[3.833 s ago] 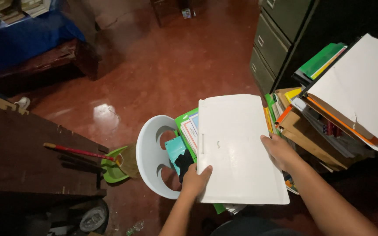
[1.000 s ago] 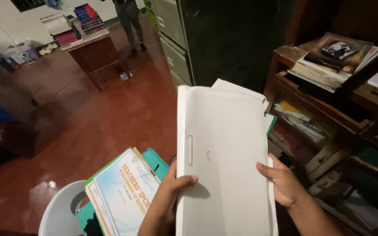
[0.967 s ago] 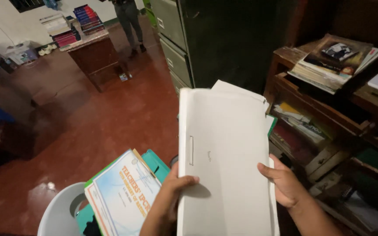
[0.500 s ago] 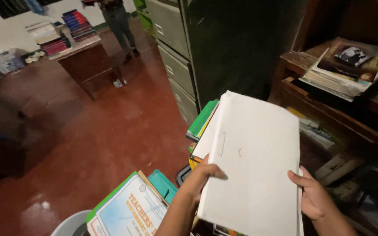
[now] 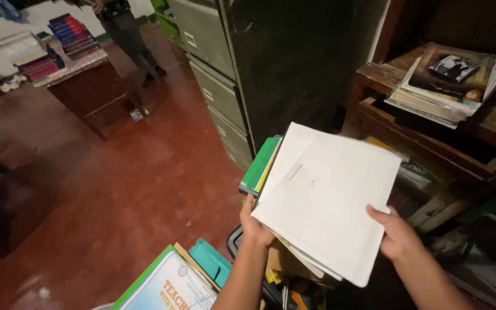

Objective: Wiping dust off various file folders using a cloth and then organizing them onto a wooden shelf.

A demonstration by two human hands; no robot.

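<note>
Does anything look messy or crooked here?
Yes. The white folder held between the left hand and right hand sits tilted on an uneven pile of books. On the wooden shelf, the magazine stack lies fanned out, edges hanging crookedly.

left hand [image 5: 255,225]: fingers curled, gripping | right hand [image 5: 396,234]: thumb up, gripping | both forearms raised

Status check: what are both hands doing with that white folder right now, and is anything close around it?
Left hand and right hand grip opposite edges of the white folder. Folder tilted over a stack of books. Wooden shelf close on the right.
</note>
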